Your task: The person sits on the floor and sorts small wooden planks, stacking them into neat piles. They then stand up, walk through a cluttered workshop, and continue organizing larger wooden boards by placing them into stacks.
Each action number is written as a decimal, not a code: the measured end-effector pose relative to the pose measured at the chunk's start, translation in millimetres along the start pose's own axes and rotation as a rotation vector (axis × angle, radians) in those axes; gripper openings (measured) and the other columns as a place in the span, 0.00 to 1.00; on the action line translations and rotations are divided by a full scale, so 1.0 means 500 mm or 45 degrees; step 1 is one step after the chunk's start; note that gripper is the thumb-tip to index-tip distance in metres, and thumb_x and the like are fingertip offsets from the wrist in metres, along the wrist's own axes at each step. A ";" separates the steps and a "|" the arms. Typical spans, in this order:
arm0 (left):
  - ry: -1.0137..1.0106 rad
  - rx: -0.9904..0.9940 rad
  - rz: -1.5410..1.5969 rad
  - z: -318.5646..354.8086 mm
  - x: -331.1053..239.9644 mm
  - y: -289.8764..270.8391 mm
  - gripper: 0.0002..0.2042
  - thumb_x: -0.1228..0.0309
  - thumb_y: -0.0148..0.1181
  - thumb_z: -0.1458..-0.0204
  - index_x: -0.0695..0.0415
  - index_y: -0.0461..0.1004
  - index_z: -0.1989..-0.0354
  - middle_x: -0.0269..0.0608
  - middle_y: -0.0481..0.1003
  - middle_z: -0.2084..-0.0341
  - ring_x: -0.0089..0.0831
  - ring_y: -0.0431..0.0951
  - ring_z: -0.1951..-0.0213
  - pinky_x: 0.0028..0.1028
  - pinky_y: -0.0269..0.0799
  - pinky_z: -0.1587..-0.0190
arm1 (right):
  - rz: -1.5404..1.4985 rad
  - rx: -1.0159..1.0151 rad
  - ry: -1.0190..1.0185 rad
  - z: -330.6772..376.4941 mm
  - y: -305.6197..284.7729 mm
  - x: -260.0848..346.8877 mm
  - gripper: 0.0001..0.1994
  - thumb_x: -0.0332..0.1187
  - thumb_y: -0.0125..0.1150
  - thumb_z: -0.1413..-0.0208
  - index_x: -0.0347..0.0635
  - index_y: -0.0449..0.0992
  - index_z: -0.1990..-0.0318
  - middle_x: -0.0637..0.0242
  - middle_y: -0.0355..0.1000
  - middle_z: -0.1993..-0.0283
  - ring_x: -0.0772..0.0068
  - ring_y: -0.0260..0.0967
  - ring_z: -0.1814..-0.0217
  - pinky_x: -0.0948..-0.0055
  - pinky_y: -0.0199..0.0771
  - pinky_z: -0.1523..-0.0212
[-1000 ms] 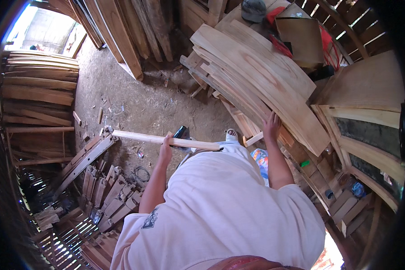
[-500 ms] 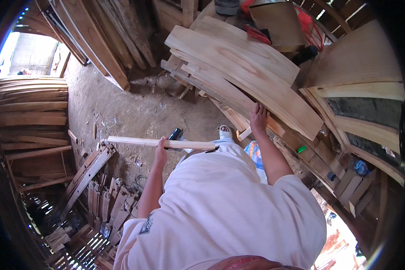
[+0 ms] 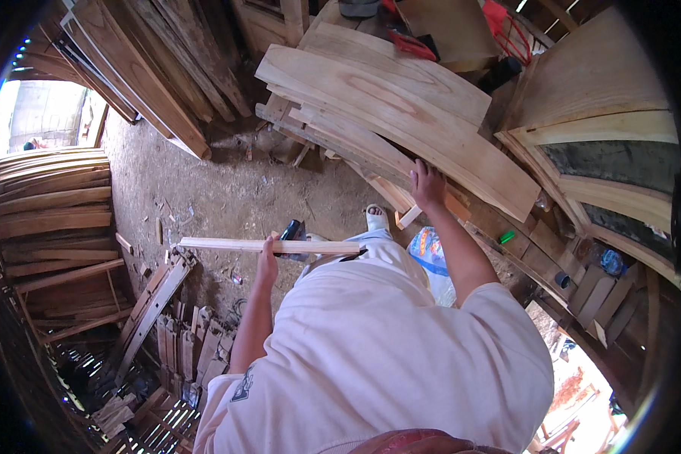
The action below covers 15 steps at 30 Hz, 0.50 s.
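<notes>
My left hand is closed around a long, pale wooden strip, held level in front of my body. Behind the strip, close to that hand, shows a black-handled tool; its kind is unclear and the strip partly covers it. My right hand reaches forward to the near edge of the stacked planks, its fingers stretched out and touching the wood. A short light wood piece juts out just below this hand.
Leaning boards stand at the far left, with stacked slats beneath them. Wood offcuts lie at lower left. A framed panel stands at right. Near my foot is a blue plastic bag.
The view has shifted slightly. My right hand has moved a little left along the planks, its fingers now more stretched out. My left hand still holds the strip in much the same place.
</notes>
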<state>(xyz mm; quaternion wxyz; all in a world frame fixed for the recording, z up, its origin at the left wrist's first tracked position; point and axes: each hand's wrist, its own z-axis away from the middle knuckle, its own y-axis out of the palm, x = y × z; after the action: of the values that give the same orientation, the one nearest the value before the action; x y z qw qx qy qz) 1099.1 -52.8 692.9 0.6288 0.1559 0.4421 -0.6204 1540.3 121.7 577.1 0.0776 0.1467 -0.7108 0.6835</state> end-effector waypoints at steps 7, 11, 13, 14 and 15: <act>-0.029 0.108 0.140 -0.010 0.032 -0.003 0.33 0.46 0.36 0.35 0.66 0.72 0.44 0.43 0.74 0.57 0.30 0.70 0.55 0.27 0.60 0.45 | -0.038 0.635 0.161 -0.042 -0.055 0.006 0.29 0.52 0.53 0.39 0.47 0.59 0.36 0.45 0.75 0.54 0.39 0.74 0.53 0.45 0.73 0.54; -0.011 0.069 0.028 0.017 -0.017 0.014 0.33 0.46 0.37 0.35 0.66 0.72 0.44 0.43 0.74 0.58 0.30 0.70 0.56 0.27 0.60 0.45 | -0.182 0.558 0.135 -0.039 -0.028 -0.020 0.31 0.51 0.56 0.41 0.46 0.57 0.36 0.45 0.74 0.50 0.41 0.73 0.51 0.47 0.73 0.52; -0.041 0.083 0.026 0.022 -0.025 0.015 0.33 0.46 0.37 0.35 0.66 0.72 0.44 0.44 0.74 0.57 0.30 0.69 0.55 0.27 0.59 0.44 | -0.197 0.556 0.094 -0.037 -0.020 -0.024 0.32 0.51 0.57 0.41 0.45 0.57 0.36 0.46 0.74 0.49 0.42 0.74 0.51 0.48 0.72 0.50; -0.056 0.091 0.025 0.024 -0.026 0.015 0.33 0.46 0.37 0.35 0.66 0.72 0.44 0.44 0.74 0.57 0.31 0.69 0.54 0.28 0.59 0.44 | -0.167 0.526 0.061 -0.035 -0.013 -0.026 0.32 0.51 0.57 0.42 0.45 0.57 0.36 0.47 0.74 0.48 0.42 0.73 0.50 0.48 0.71 0.49; -0.056 0.073 0.003 0.027 -0.026 0.016 0.33 0.46 0.36 0.35 0.66 0.72 0.44 0.45 0.74 0.56 0.31 0.69 0.53 0.28 0.58 0.43 | -0.137 0.494 0.028 -0.033 -0.006 -0.027 0.33 0.51 0.58 0.42 0.44 0.57 0.36 0.47 0.74 0.48 0.43 0.73 0.50 0.49 0.71 0.48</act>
<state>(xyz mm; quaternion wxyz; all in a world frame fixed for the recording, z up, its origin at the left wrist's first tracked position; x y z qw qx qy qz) 1113.3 -53.2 707.7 0.6342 0.1606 0.4103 -0.6354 1552.3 139.4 576.6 0.0920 0.1890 -0.5560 0.8041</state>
